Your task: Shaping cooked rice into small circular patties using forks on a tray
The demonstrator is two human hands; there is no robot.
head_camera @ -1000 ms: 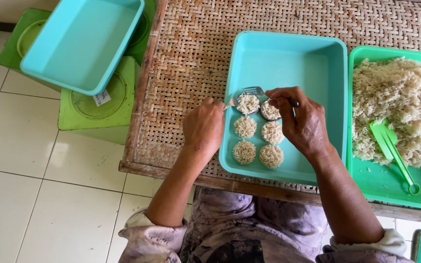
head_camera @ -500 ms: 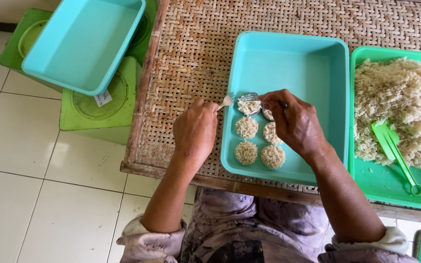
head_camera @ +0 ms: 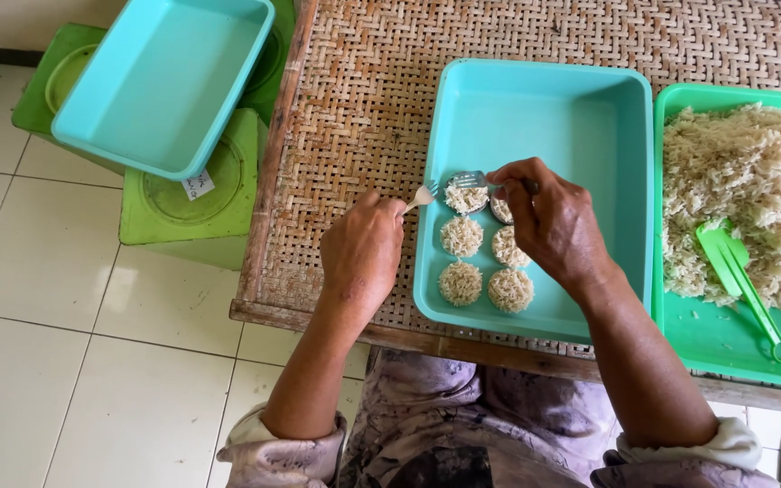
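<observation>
Left hand [head_camera: 361, 258] drawn back off the turquoise tray's [head_camera: 589, 117] left rim onto the woven table [head_camera: 354, 108] — right hand [head_camera: 549, 221] now lowered over the newest noodle disc [head_camera: 466, 197].

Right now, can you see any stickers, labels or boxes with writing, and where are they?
Paper label: small white slip with dark handwriting, on the lime-green stool left of the woven table, peeking out under the spare turquoise tray.
No packages, signs or screens show.
</observation>
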